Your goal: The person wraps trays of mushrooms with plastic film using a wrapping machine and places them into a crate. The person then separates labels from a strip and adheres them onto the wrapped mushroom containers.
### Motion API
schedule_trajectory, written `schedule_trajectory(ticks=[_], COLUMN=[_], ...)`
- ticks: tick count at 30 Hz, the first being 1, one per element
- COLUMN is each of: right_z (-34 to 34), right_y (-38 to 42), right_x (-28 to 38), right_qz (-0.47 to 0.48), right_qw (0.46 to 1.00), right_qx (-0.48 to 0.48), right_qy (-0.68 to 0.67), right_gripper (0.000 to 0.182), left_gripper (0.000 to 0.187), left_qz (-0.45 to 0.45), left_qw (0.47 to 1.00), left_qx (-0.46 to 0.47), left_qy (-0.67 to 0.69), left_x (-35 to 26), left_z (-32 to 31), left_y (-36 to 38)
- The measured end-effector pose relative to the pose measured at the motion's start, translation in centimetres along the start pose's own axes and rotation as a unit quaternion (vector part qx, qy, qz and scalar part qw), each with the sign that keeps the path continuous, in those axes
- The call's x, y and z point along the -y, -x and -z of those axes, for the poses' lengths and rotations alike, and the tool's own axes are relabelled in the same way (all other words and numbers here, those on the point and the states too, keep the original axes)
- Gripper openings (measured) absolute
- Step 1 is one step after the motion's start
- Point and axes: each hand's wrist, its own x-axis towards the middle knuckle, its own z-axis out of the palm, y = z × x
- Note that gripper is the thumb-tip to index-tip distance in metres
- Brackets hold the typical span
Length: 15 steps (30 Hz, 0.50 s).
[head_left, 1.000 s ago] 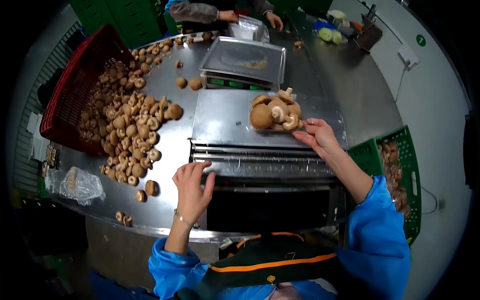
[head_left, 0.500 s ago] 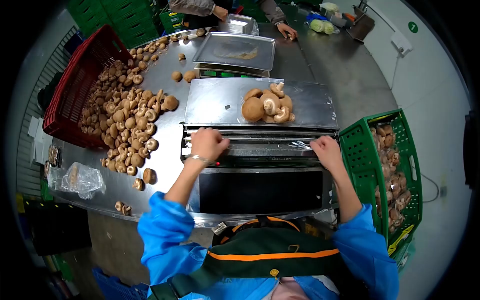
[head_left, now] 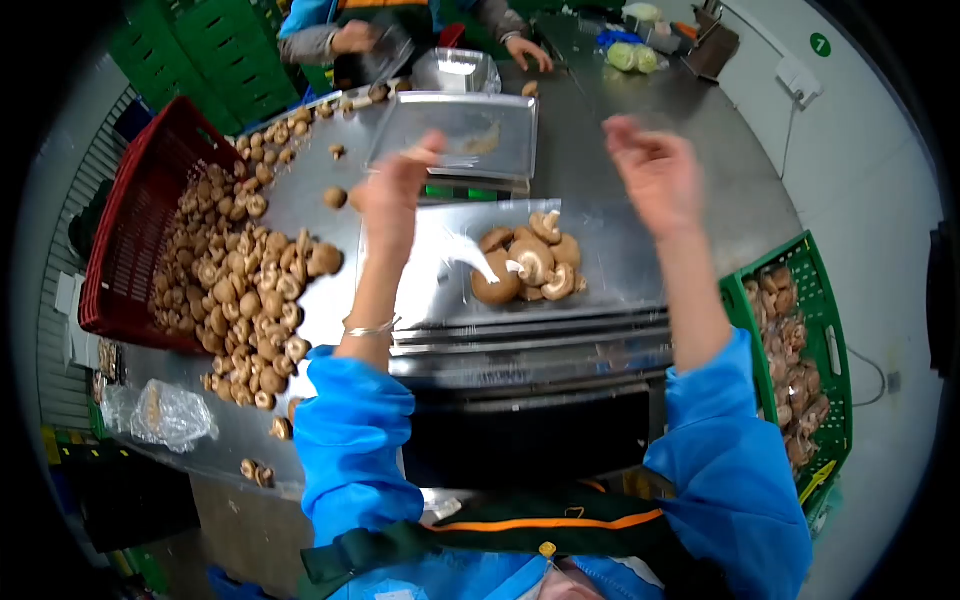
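Both my hands are raised over the steel wrapping machine [head_left: 530, 360], far apart and blurred by motion. Clear cling film [head_left: 445, 255], bright with glare, stretches up from the rollers between them. My left hand [head_left: 393, 200] pinches the film's left side near the metal tray. On the right, my right hand [head_left: 660, 180] has its fingers curled together at the other side of it. Brown mushrooms [head_left: 530, 262], several caps with a few turned stem up, sit in a pile beneath the film, between my forearms.
Loose mushrooms [head_left: 235, 300] spill from a tipped red crate [head_left: 130, 240] at left. A green crate [head_left: 835, 390] of packed mushrooms stands at right. A metal tray [head_left: 460, 125] rests on a scale behind the machine. Across the table, a person's hand [head_left: 527, 52] rests on the surface.
My hands have moved up and away from the rollers, drawing film over the mushroom pile. The view has shifted slightly. The person opposite has lifted a clear tray.
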Motion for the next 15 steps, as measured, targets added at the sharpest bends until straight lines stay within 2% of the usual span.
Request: schedule_trajectory(ticks=[1, 2, 3, 4, 5, 7, 8, 10, 11, 15], right_z=[4.0, 3.5, 5.6, 8.0, 6.7, 4.8, 4.7, 5.4, 5.4, 3.0], right_y=[-3.0, -2.7, -3.3, -3.9, -3.2, -1.6, -0.7, 1.4, 2.7, 6.4], right_x=[-3.1, -5.3, -7.2, -9.1, -8.9, -7.0, -6.2, -4.4, -4.0, -3.4], right_qz=[0.073, 0.057, -0.021, 0.041, -0.173, -0.279, -0.333, -0.377, -0.396, -0.431], right_qw=[0.967, 0.855, 0.784, 0.561, 0.715, 0.718, 0.713, 0.777, 0.805, 0.805], right_qx=[0.045, -0.01, 0.04, 0.207, 0.065, 0.111, 0.134, 0.107, 0.095, 0.027], right_qy=[0.24, 0.515, 0.619, 0.8, 0.675, 0.628, 0.603, 0.492, 0.432, 0.406], right_gripper=[0.022, 0.022, 0.021, 0.022, 0.03, 0.035, 0.038, 0.049, 0.056, 0.06], left_gripper=[0.037, 0.037, 0.035, 0.034, 0.034, 0.034, 0.033, 0.044, 0.049, 0.062], left_qz=[0.011, 0.022, 0.061, 0.102, 0.144, 0.239, 0.241, 0.405, 0.408, 0.39], left_qw=[0.985, 0.94, 0.92, 0.894, 0.903, 0.91, 0.884, 0.864, 0.861, 0.861], left_qx=[0.061, 0.114, 0.163, 0.211, 0.224, 0.246, 0.324, 0.278, 0.278, 0.286], left_qy=[-0.162, -0.321, -0.352, -0.382, -0.336, -0.234, -0.237, -0.109, -0.122, -0.156], left_x=[2.8, 5.3, 8.0, 9.6, 9.4, 7.5, 5.9, 4.3, 3.7, 0.0], left_z=[0.3, 0.7, 1.3, 1.8, 2.1, 2.1, 2.6, 2.7, 2.6, 1.4], left_y=[-0.7, -1.0, -0.5, 0.0, 0.1, 0.9, 1.1, 2.6, 3.3, 5.7])
